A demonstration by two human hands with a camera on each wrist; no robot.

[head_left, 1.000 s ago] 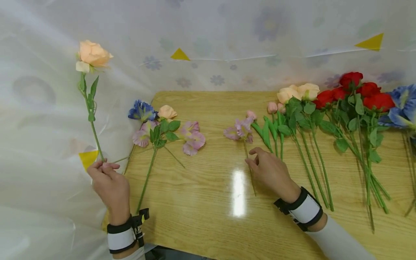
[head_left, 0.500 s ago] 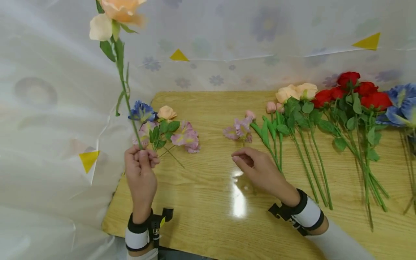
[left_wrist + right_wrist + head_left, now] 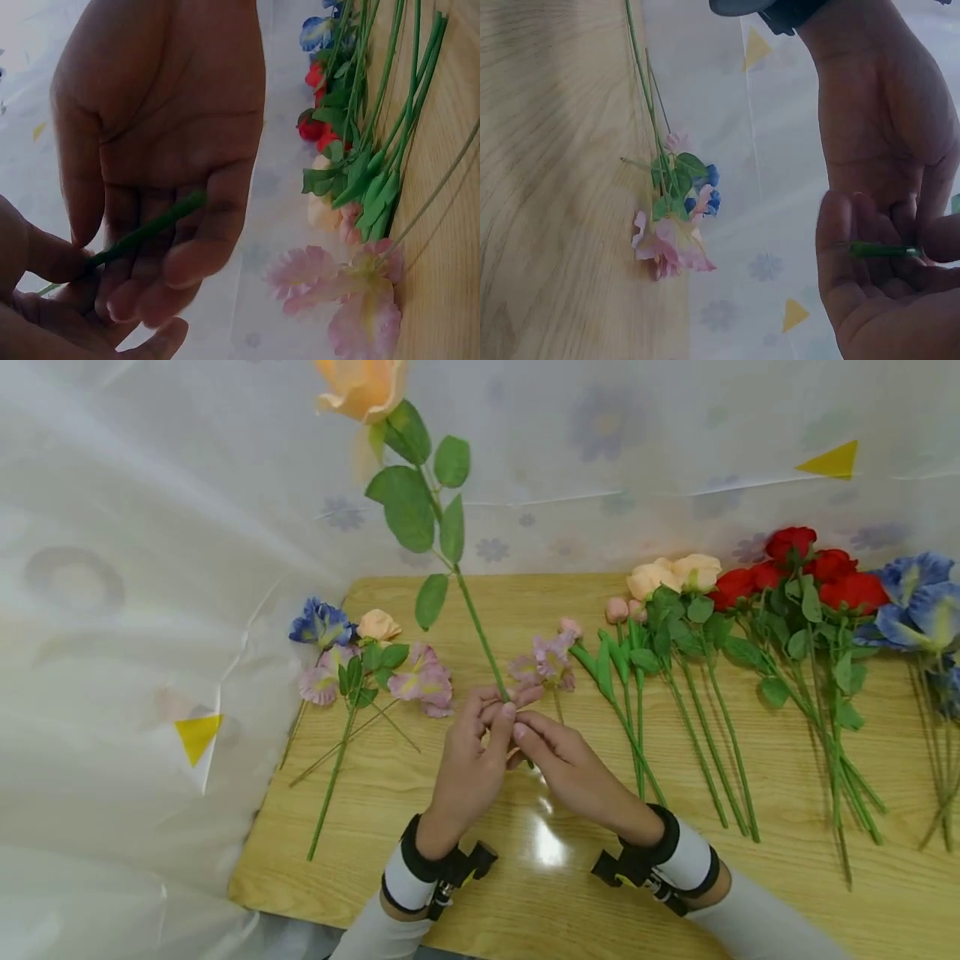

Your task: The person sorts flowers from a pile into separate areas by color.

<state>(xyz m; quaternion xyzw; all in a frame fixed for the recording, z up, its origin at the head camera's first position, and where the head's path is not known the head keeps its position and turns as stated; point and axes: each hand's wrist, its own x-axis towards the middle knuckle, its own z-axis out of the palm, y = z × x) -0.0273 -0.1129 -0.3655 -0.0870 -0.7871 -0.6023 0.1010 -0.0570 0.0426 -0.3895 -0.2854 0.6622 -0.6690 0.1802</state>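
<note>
In the head view my left hand holds a peach rose upright, pinching its stem near the bottom. The blossom is partly cut off by the top of the view. My right hand meets the left at the stem, with its thumb beside the left thumb. The left wrist view has the green stem end crossing in front of loosely curled right-hand fingers; whether they grip it I cannot tell. Behind the hands lies a pale purple iris, its stem partly covered.
On the wooden table, a left group includes a blue flower, a peach rose and purple flowers. Pink tulips, peach roses, red roses and blue irises lie rightward. A plastic sheet borders the table.
My left hand has carried the peach rose from the far left to the middle. My right hand has shifted left from beside the iris stem, and the two hands have come together.
</note>
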